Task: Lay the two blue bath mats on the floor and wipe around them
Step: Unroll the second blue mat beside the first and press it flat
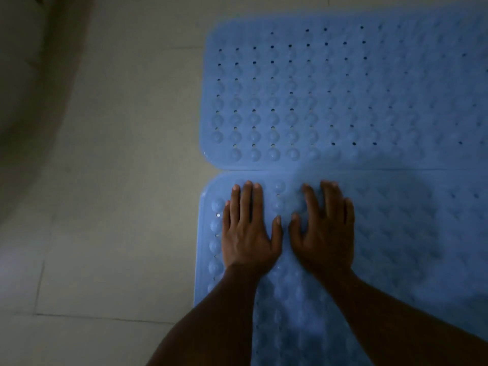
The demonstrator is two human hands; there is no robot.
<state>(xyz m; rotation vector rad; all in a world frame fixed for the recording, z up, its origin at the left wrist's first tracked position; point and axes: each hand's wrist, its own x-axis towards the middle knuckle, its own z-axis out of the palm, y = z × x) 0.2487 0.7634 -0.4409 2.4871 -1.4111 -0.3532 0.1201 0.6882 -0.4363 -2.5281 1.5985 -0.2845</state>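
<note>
Two blue rubber bath mats with suction bumps and small holes lie flat on pale tiled floor (105, 180): far mat (343, 93), near mat (409, 247), long edges touching. Left hand (249, 233) and right hand (326, 233) rest palm-down, fingers straight, on near mat's far-left corner, grasping nothing.

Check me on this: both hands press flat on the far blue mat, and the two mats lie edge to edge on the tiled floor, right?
Not quite. The head view shows the left hand and right hand flat on the near mat, not the far mat. The mats do lie edge to edge on the tiled floor.
</note>
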